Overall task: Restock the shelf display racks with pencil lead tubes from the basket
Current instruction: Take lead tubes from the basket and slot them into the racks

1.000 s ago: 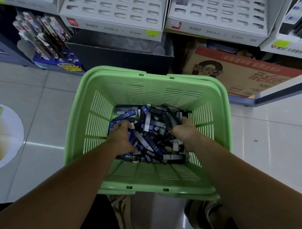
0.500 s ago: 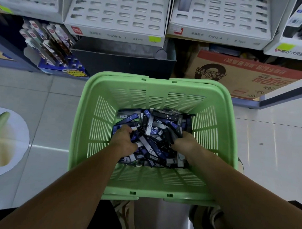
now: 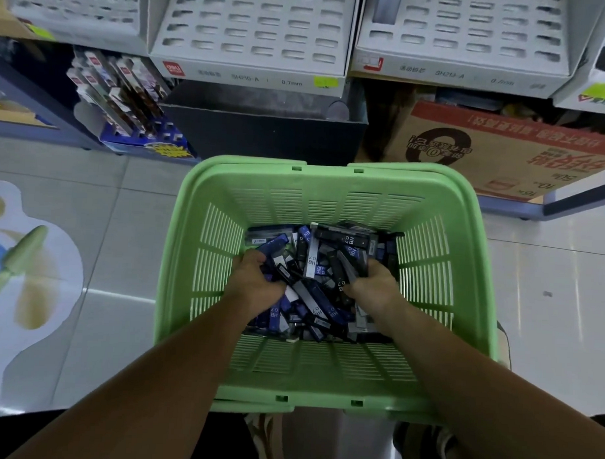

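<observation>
- Nearest the camera, both forearms reach down over the near rim of the green basket (image 3: 323, 391), which sits on the tiled floor (image 3: 115, 243) just ahead of the person's shoes (image 3: 263, 437). Judging by this, it was set close so both hands could work it at once.
- The left hand (image 3: 256, 284) is sunk knuckles-up into the left side of the heap. Its fingers curl down around a few blue tubes, a clenched grasp, though the fingertips are hidden.
- The right hand (image 3: 373, 285) mirrors it on the right side, fingers dug into the pile and closing on a clutch of dark tubes. How many it has cannot be told.
- The pencil lead tubes (image 3: 322, 261) lie in a loose jumble across the basket floor, marked HB and 0.7. They sit between the two hands, under them and beyond them — most of the stock is outside either grasp.
- Past the basket's far wall stand a dark bin (image 3: 263, 128) and, to the right, a cardboard carton (image 3: 502, 150).
- Farthest off, the white display racks (image 3: 256, 28) tilt toward the aisle with nearly every slot bare — restocking looks barely begun. One label reads 0.7mm, which matches the tubes.
</observation>
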Tool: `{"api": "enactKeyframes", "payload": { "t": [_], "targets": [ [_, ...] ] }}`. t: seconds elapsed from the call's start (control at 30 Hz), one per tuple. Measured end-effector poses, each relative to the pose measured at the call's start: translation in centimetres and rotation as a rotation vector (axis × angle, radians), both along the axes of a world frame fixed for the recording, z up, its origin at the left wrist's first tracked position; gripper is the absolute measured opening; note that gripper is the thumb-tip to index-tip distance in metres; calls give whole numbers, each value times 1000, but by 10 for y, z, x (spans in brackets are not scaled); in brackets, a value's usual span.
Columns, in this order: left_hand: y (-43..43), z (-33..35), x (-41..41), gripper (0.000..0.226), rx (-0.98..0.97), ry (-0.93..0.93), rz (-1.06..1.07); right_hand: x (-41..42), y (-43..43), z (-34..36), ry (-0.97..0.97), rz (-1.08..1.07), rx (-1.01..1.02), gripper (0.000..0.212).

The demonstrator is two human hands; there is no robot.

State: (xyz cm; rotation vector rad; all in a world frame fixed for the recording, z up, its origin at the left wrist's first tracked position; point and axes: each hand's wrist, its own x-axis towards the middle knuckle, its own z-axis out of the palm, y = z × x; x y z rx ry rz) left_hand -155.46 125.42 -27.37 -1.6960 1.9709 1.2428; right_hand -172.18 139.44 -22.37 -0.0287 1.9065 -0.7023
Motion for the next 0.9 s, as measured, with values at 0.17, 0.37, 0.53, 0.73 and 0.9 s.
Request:
{"api": "enactKeyframes", "payload": {
  "t": [0.17,0.37,0.53,0.73,0.9],
  "targets": [
    [14,-3,-12,121,-10,-198,-274,-3,3,-10,-4,-30,-19,38],
    [3,-7,-7,97,-9,-77,-141,-4,2,-15,-16,-84,-34,26],
    [4,1,-13,62,77,45,7,-3,2,-14,97,-139,-56,25],
    [-2,17,-14,40,181,167,113,-18,4,8,171,-186,-69,32],
    [2,59,-30,24,187,242,107,-39,13,44,-141,-143,-80,33]
  ]
}}
